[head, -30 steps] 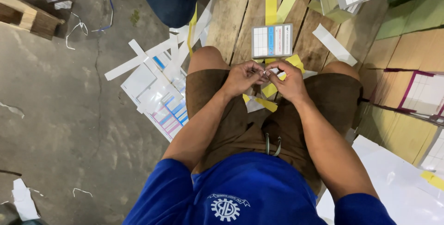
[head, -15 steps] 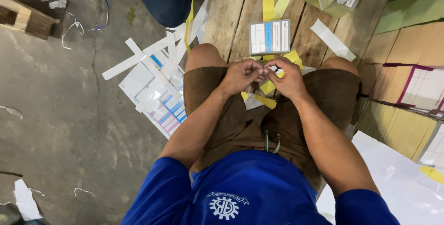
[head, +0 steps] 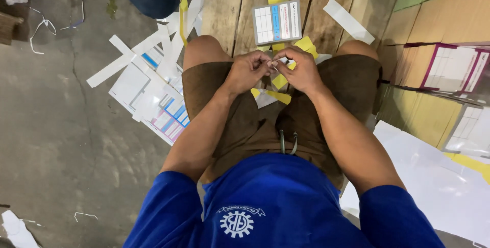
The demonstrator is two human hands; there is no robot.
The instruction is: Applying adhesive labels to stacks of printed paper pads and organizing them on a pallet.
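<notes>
Left hand: the left hand (head: 248, 70) is curled above the lap, its fingertips pinched on a small white slip (head: 279, 63) held between both hands.
Right hand: the right hand (head: 302, 69) meets the left, thumb and forefinger nipping the same slip from the other side.
Slip: it sits between the knees, mostly hidden by the fingers; what it is exactly, I cannot tell.
Yellow strips: yellow paper strips (head: 278, 80) lie under the hands, across the brown shorts (head: 240, 120).
Label card: a grey printed card (head: 277, 22) lies on the wooden planks (head: 224, 3), just beyond the hands.
Floor: white and blue printed sheets (head: 153, 95) are scattered on the concrete floor (head: 56, 141) beside the left knee.
Right side: cardboard boxes (head: 439, 39) stand near the right knee.
</notes>
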